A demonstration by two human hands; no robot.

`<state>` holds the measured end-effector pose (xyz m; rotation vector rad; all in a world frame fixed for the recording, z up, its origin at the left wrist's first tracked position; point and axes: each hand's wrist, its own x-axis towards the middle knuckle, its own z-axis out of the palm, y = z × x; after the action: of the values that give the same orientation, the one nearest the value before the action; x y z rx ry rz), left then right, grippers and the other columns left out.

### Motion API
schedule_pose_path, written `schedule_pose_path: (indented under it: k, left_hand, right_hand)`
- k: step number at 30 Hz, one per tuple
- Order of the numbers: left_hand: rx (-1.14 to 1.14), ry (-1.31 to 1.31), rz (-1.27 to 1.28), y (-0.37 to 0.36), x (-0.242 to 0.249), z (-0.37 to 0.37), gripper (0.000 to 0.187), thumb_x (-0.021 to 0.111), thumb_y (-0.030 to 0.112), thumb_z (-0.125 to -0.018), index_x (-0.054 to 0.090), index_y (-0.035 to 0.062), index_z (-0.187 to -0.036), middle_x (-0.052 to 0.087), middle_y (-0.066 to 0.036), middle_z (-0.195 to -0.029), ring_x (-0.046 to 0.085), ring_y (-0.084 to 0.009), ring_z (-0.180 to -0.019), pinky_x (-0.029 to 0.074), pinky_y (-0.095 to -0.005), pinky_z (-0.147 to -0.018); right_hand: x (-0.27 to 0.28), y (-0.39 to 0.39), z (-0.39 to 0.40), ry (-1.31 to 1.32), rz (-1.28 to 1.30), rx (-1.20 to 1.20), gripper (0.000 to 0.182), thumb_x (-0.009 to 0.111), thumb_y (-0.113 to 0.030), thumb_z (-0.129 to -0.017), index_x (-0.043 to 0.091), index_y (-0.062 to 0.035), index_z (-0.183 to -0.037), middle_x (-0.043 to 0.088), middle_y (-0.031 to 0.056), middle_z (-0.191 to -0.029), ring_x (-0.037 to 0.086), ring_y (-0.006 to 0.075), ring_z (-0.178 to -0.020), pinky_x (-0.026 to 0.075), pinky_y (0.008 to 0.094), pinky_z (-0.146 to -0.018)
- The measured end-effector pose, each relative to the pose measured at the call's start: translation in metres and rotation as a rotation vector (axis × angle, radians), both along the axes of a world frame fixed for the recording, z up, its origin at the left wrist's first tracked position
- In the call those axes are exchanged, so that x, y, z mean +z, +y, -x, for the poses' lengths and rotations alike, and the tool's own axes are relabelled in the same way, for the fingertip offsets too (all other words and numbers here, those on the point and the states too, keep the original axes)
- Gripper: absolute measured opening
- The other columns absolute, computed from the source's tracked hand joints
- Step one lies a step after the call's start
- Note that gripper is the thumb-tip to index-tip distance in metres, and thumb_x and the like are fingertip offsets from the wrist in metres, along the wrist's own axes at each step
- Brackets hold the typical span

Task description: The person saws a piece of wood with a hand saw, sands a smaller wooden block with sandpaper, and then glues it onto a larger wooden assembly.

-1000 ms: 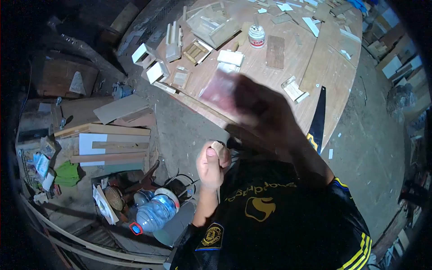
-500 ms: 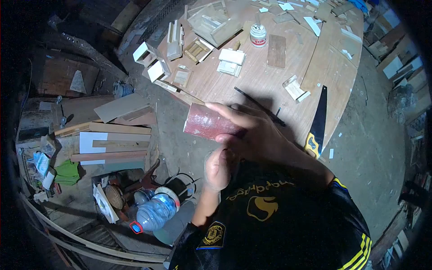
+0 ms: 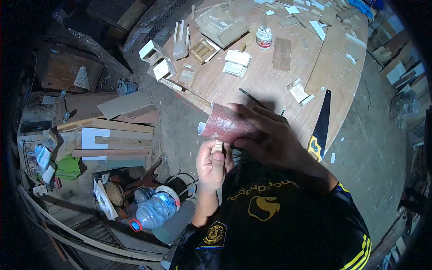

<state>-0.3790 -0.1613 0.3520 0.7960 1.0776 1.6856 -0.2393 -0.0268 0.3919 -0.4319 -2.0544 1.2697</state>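
My right hand [image 3: 265, 135] grips a reddish-brown sheet of sandpaper [image 3: 223, 122], fingers over its top and thumb underneath. The sheet is curved, and its pale back shows at the curled left end. Just below it, my left hand [image 3: 210, 165] pinches a small, light wooden piece [image 3: 218, 146] between thumb and fingers. The piece's upper end meets the lower edge of the sandpaper in this view. Both hands are held in front of my body, near the edge of the round wooden table [image 3: 216, 92].
A handsaw [image 3: 322, 121] lies at the table's right edge. Farther back stand a glue jar [image 3: 264, 38], a dark wooden board [image 3: 281, 54] and several small wooden assemblies [image 3: 237, 62]. A dark pencil-like stick [image 3: 252, 96] lies behind my hands. On the floor, a large water bottle [image 3: 155, 210] sits lower left.
The sandpaper has shifted slightly right and curled more, showing its pale back. My left hand has turned, and the small wooden piece now shows in its fingers.
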Motion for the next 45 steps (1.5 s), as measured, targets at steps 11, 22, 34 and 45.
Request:
schedule_pose_path:
  k: [11, 22, 34, 45]
  left_hand:
    - [0.13, 0.179, 0.092, 0.002, -0.006, -0.003, 0.039, 0.042, 0.039, -0.1, 0.05, 0.001, -0.102, 0.046, 0.001, -0.07, 0.039, -0.006, -0.056, 0.032, -0.0195, -0.05]
    - [0.084, 0.106, 0.119, -0.002, -0.004, -0.005, 0.041, 0.041, 0.042, -0.1, 0.048, 0.0017, -0.094, 0.043, 0.0, -0.067, 0.038, -0.0071, -0.054, 0.032, -0.0217, -0.048]
    - [-0.048, 0.027, 0.092, -0.007, -0.011, 0.006, 0.047, 0.038, 0.046, -0.099, 0.047, 0.0001, -0.105, 0.041, -0.002, -0.063, 0.037, -0.011, -0.05, 0.033, -0.0245, -0.047]
    - [-0.017, 0.126, 0.096, -0.007, -0.014, 0.002, 0.052, 0.035, 0.049, -0.099, 0.049, -0.001, -0.1, 0.04, -0.002, -0.059, 0.036, -0.0114, -0.046, 0.03, -0.0242, -0.044]
  right_hand:
    - [-0.002, -0.003, 0.008, -0.02, -0.266, -0.036, 0.069, 0.073, -0.012, -0.073, 0.044, -0.009, -0.136, 0.055, 0.0096, -0.083, 0.058, 0.0242, -0.067, 0.049, 0.0359, -0.063]
    - [0.0, -0.008, 0.008, 0.058, -0.12, 0.003, 0.063, 0.07, -0.013, -0.079, 0.043, -0.0073, -0.136, 0.058, 0.0128, -0.086, 0.06, 0.0277, -0.074, 0.051, 0.0391, -0.067]
    - [-0.007, -0.001, 0.01, -0.002, -0.008, -0.05, 0.062, 0.074, -0.011, -0.076, 0.049, -0.0068, -0.133, 0.058, 0.0202, -0.118, 0.062, 0.03, -0.102, 0.054, 0.0363, -0.081]
    - [-0.012, -0.002, 0.017, -0.036, -0.106, -0.034, 0.064, 0.072, -0.011, -0.079, 0.044, -0.009, -0.137, 0.061, 0.0134, -0.087, 0.062, 0.0283, -0.075, 0.051, 0.0396, -0.067]
